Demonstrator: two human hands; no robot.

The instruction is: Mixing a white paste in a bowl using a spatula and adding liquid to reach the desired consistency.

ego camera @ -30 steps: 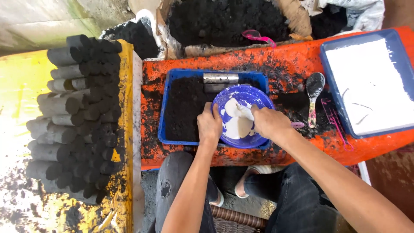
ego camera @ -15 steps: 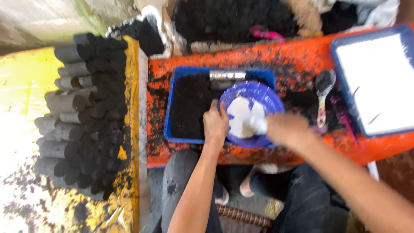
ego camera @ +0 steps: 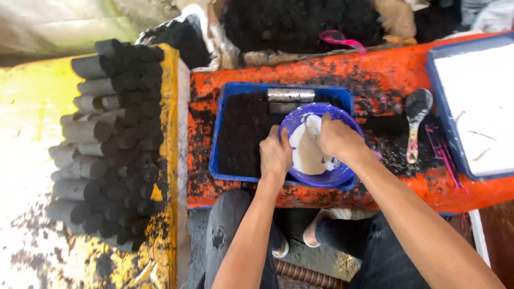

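Hands at work over one blue bowl [ego camera: 321,176], which sits in the right half of a blue tray [ego camera: 225,134] of dark powder on an orange table [ego camera: 385,69]. Left hand [ego camera: 274,155] grips the bowl's near-left rim, fingers curled together over the edge, thumb outside. Right hand [ego camera: 334,140] is inside the bowl w/ fingers bent down into a pale grey-white paste [ego camera: 309,155]; fingertips hidden, so can't tell if they pinch anything. One short metal cylinder [ego camera: 290,95] lies at the tray's far edge, just beyond the bowl. Right of the bowl, near it: one spoon [ego camera: 415,120] w/ dark bowl and pale stained handle, flat on the tabletop. Further right: one 2nd blue tray [ego camera: 436,107] filled w/ white powder. Beyond the bowl, past the table's far edge: one pink scoop [ego camera: 340,40] on a heap of black powder. Well left of the bowl: a stack of dark cylindrical briquettes [ego camera: 107,139], too many to count, on a yellow surface [ego camera: 32,107].
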